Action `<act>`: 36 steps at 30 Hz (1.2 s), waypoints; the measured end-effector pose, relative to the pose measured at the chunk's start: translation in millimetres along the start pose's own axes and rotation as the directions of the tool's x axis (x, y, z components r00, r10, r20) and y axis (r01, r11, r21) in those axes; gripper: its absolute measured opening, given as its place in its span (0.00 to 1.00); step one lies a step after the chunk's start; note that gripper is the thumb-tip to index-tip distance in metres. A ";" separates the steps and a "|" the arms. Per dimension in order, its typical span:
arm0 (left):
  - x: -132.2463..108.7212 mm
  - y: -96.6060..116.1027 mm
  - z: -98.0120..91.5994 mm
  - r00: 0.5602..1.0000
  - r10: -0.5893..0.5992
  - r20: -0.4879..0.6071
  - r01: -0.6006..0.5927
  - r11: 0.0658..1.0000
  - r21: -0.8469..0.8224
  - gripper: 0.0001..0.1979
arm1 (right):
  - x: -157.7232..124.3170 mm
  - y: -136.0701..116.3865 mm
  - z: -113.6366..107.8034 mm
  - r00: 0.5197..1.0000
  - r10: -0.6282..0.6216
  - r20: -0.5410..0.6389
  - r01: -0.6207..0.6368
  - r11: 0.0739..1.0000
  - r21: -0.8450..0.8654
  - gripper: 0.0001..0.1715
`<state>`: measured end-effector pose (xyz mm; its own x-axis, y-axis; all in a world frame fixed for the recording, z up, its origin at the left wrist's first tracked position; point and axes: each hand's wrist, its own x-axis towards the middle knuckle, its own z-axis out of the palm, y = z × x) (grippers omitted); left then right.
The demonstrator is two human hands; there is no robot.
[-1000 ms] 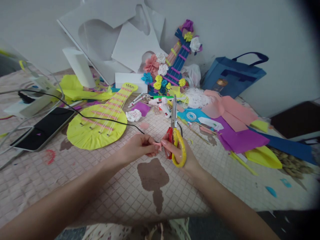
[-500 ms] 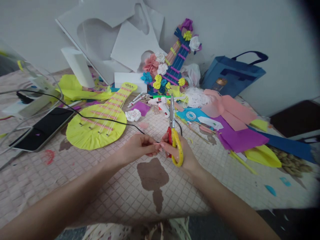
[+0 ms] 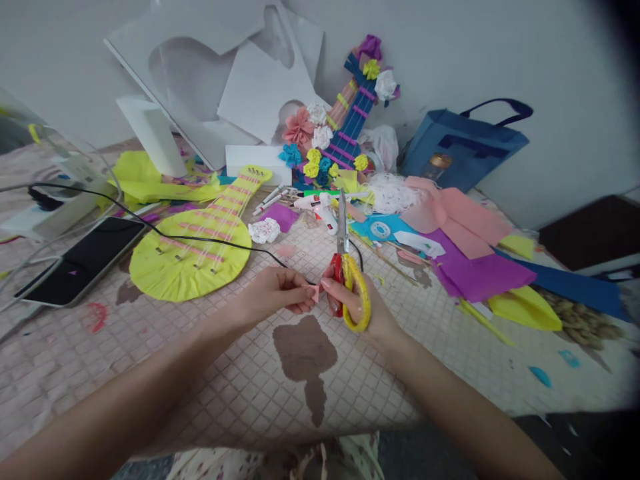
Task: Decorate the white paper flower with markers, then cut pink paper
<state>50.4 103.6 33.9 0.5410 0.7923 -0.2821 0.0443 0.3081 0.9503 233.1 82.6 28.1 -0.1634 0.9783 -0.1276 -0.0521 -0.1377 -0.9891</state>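
Note:
My left hand [image 3: 290,291] pinches a small piece of pink paper [image 3: 314,293] between thumb and fingers. Scissors [image 3: 362,297] with yellow and red handles rest in my right hand [image 3: 350,293], their blades pointing away from me. The fingertips of both hands are close together, with a narrow gap between them. Left of my hands lies a yellow paper guitar [image 3: 187,270] with pink strips and white strings. A crumpled white paper flower [image 3: 265,231] lies beside it. The white glue gun [image 3: 324,212] sits beyond the scissors.
A black cable [image 3: 215,239] runs across the guitar toward my hands. At left are a phone [image 3: 85,260] and a power strip [image 3: 55,207]. A flower-covered blue guitar [image 3: 353,127] leans at the back. Purple paper [image 3: 480,277] and a blue bag [image 3: 465,153] are to the right.
My fingertips have drawn slightly apart. The pink paper now shows more clearly in my left hand. The scissors stay in my right hand, and the view has shifted a little.

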 end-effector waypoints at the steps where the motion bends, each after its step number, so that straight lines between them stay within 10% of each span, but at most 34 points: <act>1: 0.0 -0.2 -0.2 1.000 0.000 0.004 0.000 1.000 0.003 0.13 | -0.3 -0.7 0.2 1.000 0.001 0.001 -0.001 1.000 -0.005 0.17; 36: 2.2 -4.3 2.2 1.000 0.001 0.006 -0.001 0.998 0.056 0.20 | 1.9 -0.9 1.9 0.996 0.030 -0.078 -0.037 0.996 -0.083 0.17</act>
<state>53.2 102.9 29.5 0.5463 0.7892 -0.2806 0.0910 0.2771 0.9565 231.0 84.3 28.9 -0.0872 0.9828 -0.1628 0.0364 -0.1601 -0.9864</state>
